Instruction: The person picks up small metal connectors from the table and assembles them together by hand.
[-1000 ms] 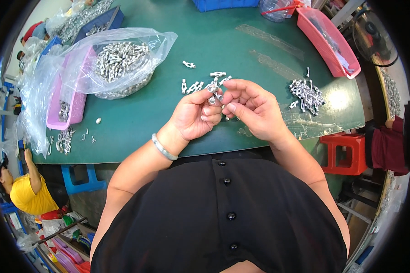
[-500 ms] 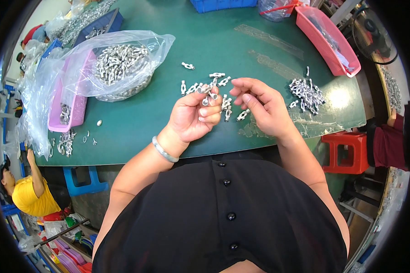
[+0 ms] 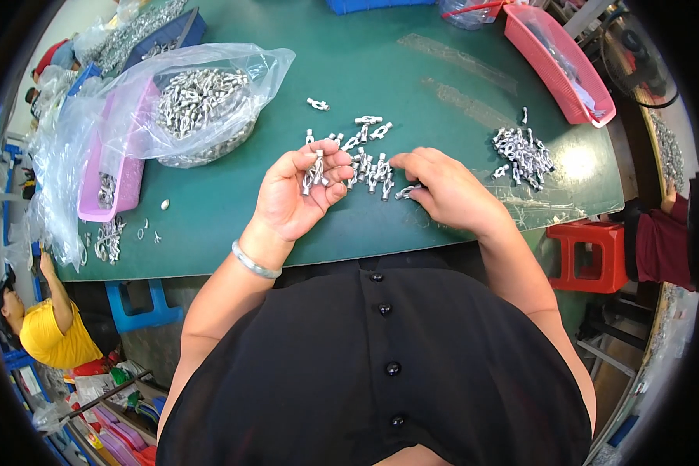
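Note:
My left hand (image 3: 287,198) is half curled, palm up, with a few small silvery metal fittings (image 3: 315,172) lying against its fingers. Each has tube-like ends and an open, looped middle. A loose group of the same fittings (image 3: 384,177) lies on the green table to the right of that hand. Over the right edge of this group is my right hand (image 3: 458,190), its index finger and thumb apart. One fitting (image 3: 406,191) shows by the thumb; the other fingers are partly hidden.
A heap of fittings (image 3: 523,155) lies at right. At left are a plastic bag of fittings (image 3: 202,105) and a purple basket (image 3: 124,182). A pink basket (image 3: 551,74) stands far right. A red stool (image 3: 590,256) and a blue stool (image 3: 144,304) flank the table edge.
My left hand has drawn back leftward and opened its palm, the fittings now resting in its fingers. My right hand has turned palm down and lowered toward the loose fittings.

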A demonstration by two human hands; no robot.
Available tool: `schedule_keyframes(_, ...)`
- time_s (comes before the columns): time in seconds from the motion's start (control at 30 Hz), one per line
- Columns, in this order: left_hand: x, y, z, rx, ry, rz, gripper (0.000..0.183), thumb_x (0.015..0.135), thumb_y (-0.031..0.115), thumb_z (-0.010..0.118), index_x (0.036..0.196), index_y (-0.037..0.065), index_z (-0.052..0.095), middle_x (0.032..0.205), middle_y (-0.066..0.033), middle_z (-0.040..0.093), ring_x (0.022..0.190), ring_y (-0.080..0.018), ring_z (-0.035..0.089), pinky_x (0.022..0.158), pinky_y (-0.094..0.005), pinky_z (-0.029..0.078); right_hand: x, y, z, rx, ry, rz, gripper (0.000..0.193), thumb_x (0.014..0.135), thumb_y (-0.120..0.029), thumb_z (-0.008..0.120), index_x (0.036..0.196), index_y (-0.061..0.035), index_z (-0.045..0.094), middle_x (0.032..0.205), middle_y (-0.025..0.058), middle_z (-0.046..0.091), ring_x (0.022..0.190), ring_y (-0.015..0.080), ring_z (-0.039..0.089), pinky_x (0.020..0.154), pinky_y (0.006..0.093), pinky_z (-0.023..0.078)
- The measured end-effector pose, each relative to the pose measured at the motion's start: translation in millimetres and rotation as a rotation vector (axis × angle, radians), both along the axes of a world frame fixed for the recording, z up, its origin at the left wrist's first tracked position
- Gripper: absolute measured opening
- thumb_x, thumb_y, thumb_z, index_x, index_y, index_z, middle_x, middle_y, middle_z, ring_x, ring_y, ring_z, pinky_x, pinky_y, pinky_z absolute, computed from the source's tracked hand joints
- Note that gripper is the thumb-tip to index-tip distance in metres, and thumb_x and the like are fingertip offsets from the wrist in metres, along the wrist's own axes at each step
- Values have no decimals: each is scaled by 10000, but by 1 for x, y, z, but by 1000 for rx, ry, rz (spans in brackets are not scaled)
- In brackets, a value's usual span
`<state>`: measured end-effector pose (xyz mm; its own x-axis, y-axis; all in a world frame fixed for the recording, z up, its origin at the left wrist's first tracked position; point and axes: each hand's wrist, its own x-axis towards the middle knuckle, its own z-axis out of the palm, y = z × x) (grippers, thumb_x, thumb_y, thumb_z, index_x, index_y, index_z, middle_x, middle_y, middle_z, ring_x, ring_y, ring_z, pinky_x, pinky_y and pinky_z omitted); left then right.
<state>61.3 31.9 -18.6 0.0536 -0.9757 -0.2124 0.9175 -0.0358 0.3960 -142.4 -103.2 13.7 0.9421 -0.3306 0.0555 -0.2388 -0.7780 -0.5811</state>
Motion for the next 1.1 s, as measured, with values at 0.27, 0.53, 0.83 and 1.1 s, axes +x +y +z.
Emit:
schedule_keyframes(0.27,-3,9,3,166,-253,3,200,849,102,499,1018,7,548,879,-86,582,734,-168,564,598,-261,464,5,0,1,-63,-48,51,347,673,6,660,1010,-12,581,1015,118,507,998,301,499,852,373,426)
schedule_keyframes(0.53,-6,14,10,224,-434,-30,114,866,79,531,950,14,573,760,-26,532,591,-70,452,459,-179,323,7,4,0,-22,-47,97,271,688,-57,680,940,-23,586,977,121,525,976,301,504,844,367,425)
schedule_keyframes(0.83,77,2,89,-69,-1596,854,138,890,103,551,960,10,626,767,48,569,640,-1,453,544,-166,354,12,5,-13,-80,-62,21,87,766,-82,597,834,-31,579,823,113,556,825,312,550,713,404,454)
schedule_keyframes(1.1,124,14,83,315,-2689,863,217,825,213,590,982,69,633,935,-133,636,871,-333,582,767,-393,451,1,-8,-6,-40,-89,0,49,770,-50,574,815,-30,580,791,120,550,800,323,549,691,403,448)
